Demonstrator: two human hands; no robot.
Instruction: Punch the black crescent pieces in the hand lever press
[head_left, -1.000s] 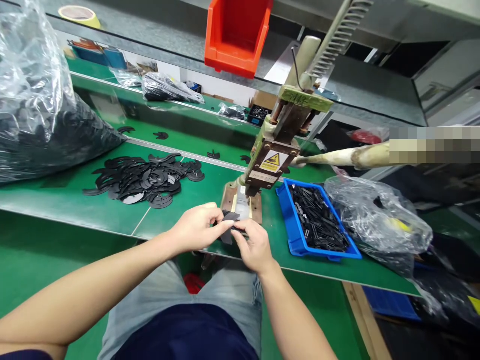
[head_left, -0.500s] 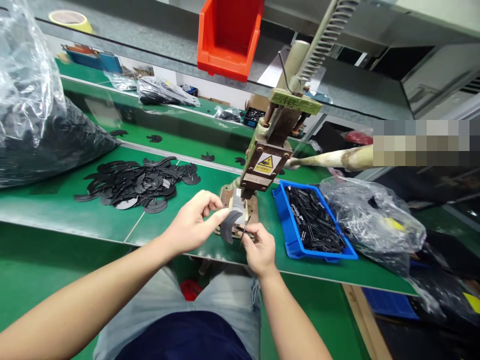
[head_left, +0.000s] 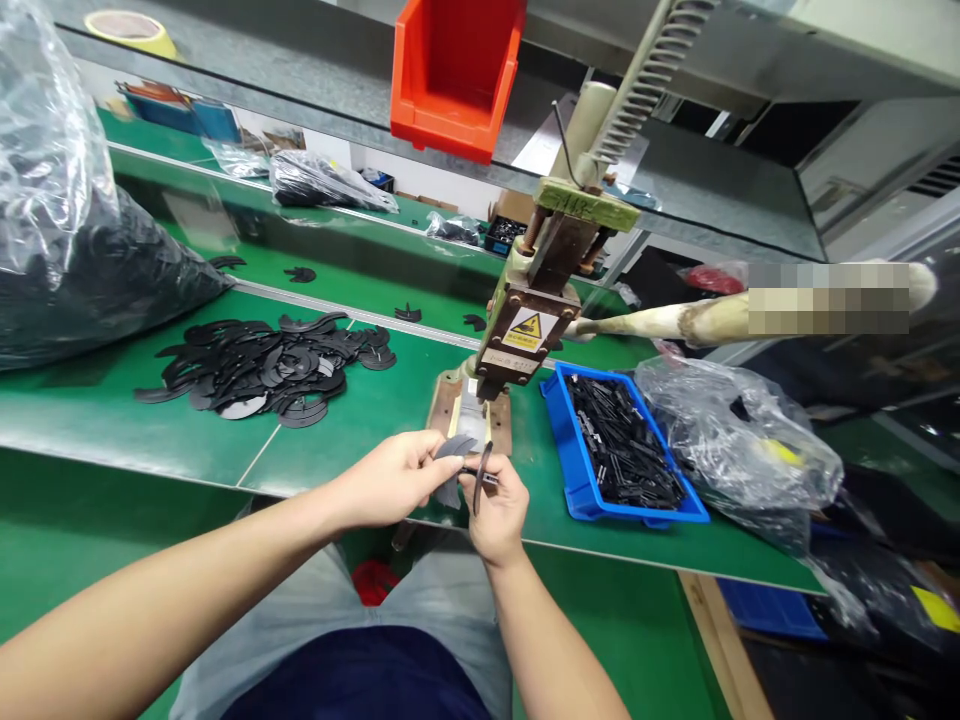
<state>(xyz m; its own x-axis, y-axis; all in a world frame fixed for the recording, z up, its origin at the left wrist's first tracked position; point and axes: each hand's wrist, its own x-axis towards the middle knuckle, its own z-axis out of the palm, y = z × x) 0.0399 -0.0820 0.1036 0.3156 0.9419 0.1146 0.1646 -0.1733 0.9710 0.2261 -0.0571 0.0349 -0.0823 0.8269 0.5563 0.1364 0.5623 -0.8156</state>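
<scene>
A green table [head_left: 375, 400] bears a press [head_left: 525, 310] and a blue tray [head_left: 566, 470]. Near the table's front edge, before the press, the left hand [head_left: 397, 480] and right hand [head_left: 499, 515] are close together: the left pinches a curved black piece [head_left: 454, 449], the right grasps a narrow dark piece [head_left: 481, 482].

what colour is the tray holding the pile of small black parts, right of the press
The tray is blue; it shows best in the head view.
</scene>
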